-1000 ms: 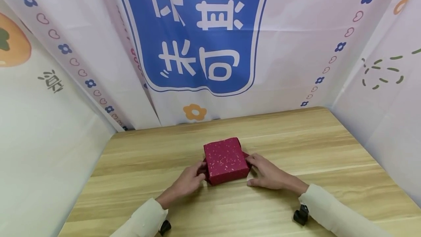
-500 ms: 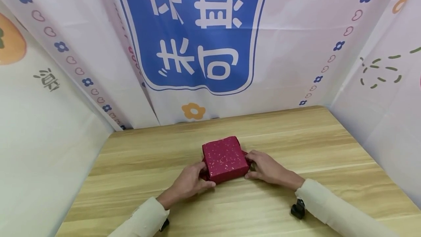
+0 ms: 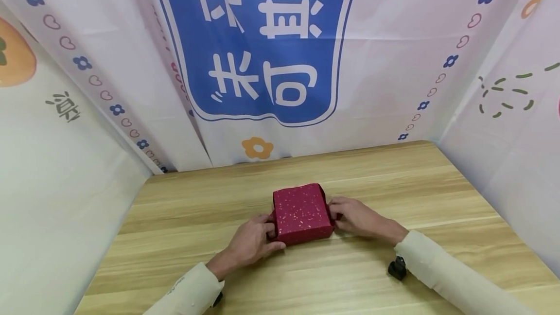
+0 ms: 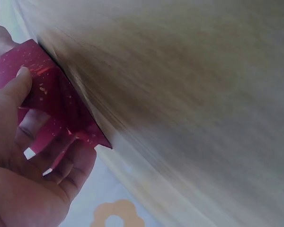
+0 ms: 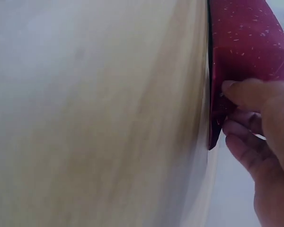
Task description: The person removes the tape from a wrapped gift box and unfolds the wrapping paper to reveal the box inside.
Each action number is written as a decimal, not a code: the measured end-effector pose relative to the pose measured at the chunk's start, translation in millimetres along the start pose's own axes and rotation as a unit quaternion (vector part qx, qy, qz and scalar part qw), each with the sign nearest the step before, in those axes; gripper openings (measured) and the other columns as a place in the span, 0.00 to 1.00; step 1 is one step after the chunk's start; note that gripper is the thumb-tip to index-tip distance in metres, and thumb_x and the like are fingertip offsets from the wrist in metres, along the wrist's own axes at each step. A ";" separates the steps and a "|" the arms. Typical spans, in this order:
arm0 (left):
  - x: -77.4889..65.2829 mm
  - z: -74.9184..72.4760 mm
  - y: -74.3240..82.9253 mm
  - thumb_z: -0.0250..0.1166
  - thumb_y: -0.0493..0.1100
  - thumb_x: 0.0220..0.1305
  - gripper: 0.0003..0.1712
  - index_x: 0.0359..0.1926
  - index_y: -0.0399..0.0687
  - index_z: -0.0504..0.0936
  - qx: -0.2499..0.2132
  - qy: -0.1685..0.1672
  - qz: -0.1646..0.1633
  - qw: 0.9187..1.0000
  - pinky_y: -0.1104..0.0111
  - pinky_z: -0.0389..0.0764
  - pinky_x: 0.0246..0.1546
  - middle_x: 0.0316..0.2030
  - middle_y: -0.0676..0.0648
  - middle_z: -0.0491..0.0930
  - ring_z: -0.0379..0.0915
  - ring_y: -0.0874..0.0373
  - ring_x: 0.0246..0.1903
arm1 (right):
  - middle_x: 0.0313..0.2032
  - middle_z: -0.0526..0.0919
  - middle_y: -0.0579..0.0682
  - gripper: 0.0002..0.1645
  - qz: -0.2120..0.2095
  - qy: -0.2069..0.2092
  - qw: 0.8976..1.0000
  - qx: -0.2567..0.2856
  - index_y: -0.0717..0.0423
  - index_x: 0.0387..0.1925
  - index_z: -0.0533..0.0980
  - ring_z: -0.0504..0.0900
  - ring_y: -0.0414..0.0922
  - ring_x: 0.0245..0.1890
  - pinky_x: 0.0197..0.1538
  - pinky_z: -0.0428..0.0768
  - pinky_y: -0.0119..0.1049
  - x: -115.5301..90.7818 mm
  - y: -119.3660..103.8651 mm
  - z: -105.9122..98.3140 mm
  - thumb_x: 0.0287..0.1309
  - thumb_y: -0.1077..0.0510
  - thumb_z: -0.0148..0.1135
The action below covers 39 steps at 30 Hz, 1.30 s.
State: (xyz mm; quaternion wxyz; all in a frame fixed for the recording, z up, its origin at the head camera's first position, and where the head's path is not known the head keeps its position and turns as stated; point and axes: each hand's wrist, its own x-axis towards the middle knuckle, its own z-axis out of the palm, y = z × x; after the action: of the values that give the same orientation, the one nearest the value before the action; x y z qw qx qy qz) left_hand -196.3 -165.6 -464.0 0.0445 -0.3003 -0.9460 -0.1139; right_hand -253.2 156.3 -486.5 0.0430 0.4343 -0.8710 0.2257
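A box wrapped in dark red, gold-flecked paper [image 3: 303, 210] lies flat on the wooden table, with loose paper flaps sticking out at both ends. At its left end my left hand [image 3: 252, 239] holds the wrapping paper [image 4: 47, 92]; its thumb lies along the front side and its bent fingers are at the end flap. My right hand [image 3: 360, 215] pinches the flap at the right end. In the right wrist view its thumb presses that folded flap [image 5: 221, 101], with the other fingers curled beneath. The folds behind the fingers are partly hidden.
The wooden table [image 3: 197, 198] meets printed white cloth walls [image 3: 385, 62] at the back and both sides. Dark wrist cameras [image 3: 397, 268] hang below the sleeves.
My left thumb has moved onto the front side of the box. My right thumb and fingers have closed in on the right flap. The box has shifted slightly right since half a second ago.
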 end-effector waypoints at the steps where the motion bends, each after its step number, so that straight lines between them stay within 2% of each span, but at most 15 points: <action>1: -0.2 -0.1 -0.2 0.68 0.62 0.58 0.21 0.27 0.50 0.86 0.001 -0.004 0.006 1.000 0.64 0.82 0.43 0.39 0.49 0.86 0.79 0.56 0.42 | 0.43 0.83 0.41 0.08 0.003 -0.001 1.000 0.002 0.43 0.30 0.78 0.79 0.36 0.44 0.48 0.83 0.31 -0.4 -0.5 -0.9 0.54 0.60 0.68; 4: -0.4 0.3 -0.7 0.67 0.60 0.61 0.20 0.23 0.50 0.85 0.000 -0.016 0.016 1.000 0.70 0.79 0.34 0.33 0.51 0.87 0.78 0.61 0.33 | 0.37 0.81 0.38 0.11 0.015 -0.002 1.000 0.003 0.41 0.25 0.74 0.76 0.34 0.38 0.41 0.81 0.28 -2.6 -2.1 -3.6 0.52 0.56 0.69; 7: -0.1 -0.3 0.7 0.66 0.59 0.62 0.22 0.18 0.54 0.76 -0.015 -0.033 0.004 0.999 0.75 0.66 0.23 0.19 0.58 0.77 0.64 0.68 0.21 | 0.30 0.76 0.36 0.16 0.027 -0.014 1.000 0.001 0.41 0.22 0.69 0.71 0.33 0.31 0.33 0.74 0.26 -5.7 -3.7 -6.1 0.46 0.56 0.71; 10: 0.4 -1.9 3.2 0.66 0.58 0.63 0.23 0.17 0.55 0.70 -0.029 -0.041 -0.012 0.999 0.76 0.59 0.20 0.14 0.60 0.65 0.55 0.70 0.17 | 0.25 0.70 0.36 0.18 0.033 -0.029 0.999 -0.004 0.43 0.22 0.67 0.66 0.33 0.28 0.30 0.69 0.25 -8.9 -4.8 -8.7 0.41 0.56 0.72; 14: -0.1 -3.1 6.4 0.66 0.56 0.63 0.23 0.17 0.55 0.70 -0.028 -0.038 -0.016 0.999 0.76 0.57 0.18 0.13 0.61 0.63 0.53 0.71 0.15 | 0.24 0.70 0.36 0.15 0.036 -0.041 0.999 -0.004 0.41 0.24 0.69 0.66 0.32 0.26 0.29 0.69 0.25 -11.7 -7.2 -12.9 0.40 0.57 0.70; 17: -1.2 -2.5 7.1 0.67 0.56 0.63 0.22 0.18 0.55 0.70 -0.018 -0.031 -0.015 0.999 0.77 0.55 0.17 0.12 0.61 0.62 0.52 0.71 0.14 | 0.28 0.76 0.35 0.12 0.033 -0.049 0.998 0.001 0.40 0.30 0.76 0.70 0.31 0.28 0.32 0.74 0.26 -12.8 -10.1 -16.4 0.41 0.58 0.67; 21: -1.6 -1.8 7.2 0.67 0.56 0.63 0.22 0.18 0.55 0.69 -0.007 -0.025 -0.010 1.000 0.77 0.52 0.17 0.12 0.62 0.60 0.50 0.70 0.14 | 0.34 0.84 0.37 0.14 0.029 -0.072 0.997 0.001 0.45 0.37 0.83 0.75 0.31 0.33 0.40 0.79 0.30 -15.4 -13.8 -21.3 0.45 0.59 0.65; 24: -1.3 -1.6 7.7 0.66 0.56 0.63 0.23 0.18 0.56 0.68 -0.005 -0.028 -0.009 1.000 0.77 0.51 0.16 0.12 0.62 0.59 0.49 0.70 0.13 | 0.31 0.85 0.37 0.07 0.021 -0.090 0.996 0.003 0.46 0.32 0.86 0.73 0.30 0.28 0.35 0.77 0.28 -17.9 -15.2 -24.6 0.49 0.59 0.66; 27: -1.4 -1.6 8.3 0.66 0.57 0.63 0.23 0.18 0.56 0.67 -0.004 -0.032 -0.011 0.999 0.77 0.50 0.16 0.12 0.62 0.58 0.48 0.70 0.13 | 0.34 0.88 0.39 0.05 0.014 -0.105 0.994 0.017 0.47 0.31 0.88 0.79 0.31 0.28 0.37 0.81 0.30 -20.8 -14.6 -28.4 0.55 0.57 0.67; 30: -1.9 -2.3 9.0 0.66 0.57 0.63 0.23 0.17 0.56 0.67 -0.002 -0.031 -0.013 0.999 0.77 0.49 0.16 0.12 0.62 0.58 0.48 0.71 0.13 | 0.43 0.89 0.45 0.08 0.023 -0.126 0.991 0.043 0.46 0.37 0.88 0.87 0.41 0.42 0.49 0.84 0.40 -23.0 -13.2 -31.9 0.59 0.51 0.67; 31: -1.8 -2.7 9.4 0.66 0.57 0.63 0.23 0.17 0.56 0.68 0.000 -0.029 -0.013 0.999 0.77 0.50 0.16 0.11 0.62 0.58 0.48 0.71 0.13 | 0.47 0.88 0.48 0.10 0.023 -0.130 0.990 0.048 0.46 0.40 0.88 0.87 0.44 0.48 0.53 0.83 0.44 -23.4 -12.1 -32.5 0.61 0.50 0.65; 33: -1.1 -3.4 10.1 0.66 0.57 0.63 0.22 0.17 0.55 0.72 0.004 -0.030 -0.010 1.000 0.77 0.50 0.16 0.11 0.62 0.59 0.48 0.71 0.13 | 0.51 0.86 0.52 0.15 0.028 -0.133 0.989 0.056 0.47 0.44 0.87 0.85 0.49 0.53 0.56 0.82 0.47 -23.6 -10.5 -33.0 0.64 0.45 0.62; 36: 0.9 -4.8 10.5 0.65 0.56 0.64 0.20 0.18 0.54 0.78 -0.004 -0.038 -0.004 0.999 0.77 0.52 0.16 0.11 0.62 0.63 0.48 0.71 0.13 | 0.55 0.84 0.55 0.24 0.043 -0.127 0.989 0.063 0.52 0.50 0.84 0.86 0.46 0.37 0.54 0.82 0.43 -22.8 -8.7 -31.5 0.67 0.40 0.56; 39: 3.5 -6.8 9.2 0.64 0.56 0.66 0.18 0.27 0.50 0.86 -0.042 -0.065 -0.008 0.997 0.77 0.55 0.17 0.12 0.61 0.66 0.50 0.71 0.14 | 0.54 0.84 0.54 0.31 0.068 -0.107 0.990 0.057 0.57 0.54 0.81 0.81 0.40 0.32 0.50 0.81 0.40 -20.0 -8.7 -27.8 0.68 0.37 0.54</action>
State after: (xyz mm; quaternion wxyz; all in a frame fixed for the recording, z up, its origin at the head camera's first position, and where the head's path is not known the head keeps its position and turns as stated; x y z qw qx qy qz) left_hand -193.7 -158.0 -455.1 -0.0305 -0.3015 -0.9435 -0.1341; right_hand -237.5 178.5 -464.0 -0.0911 0.3979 -0.8836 0.2294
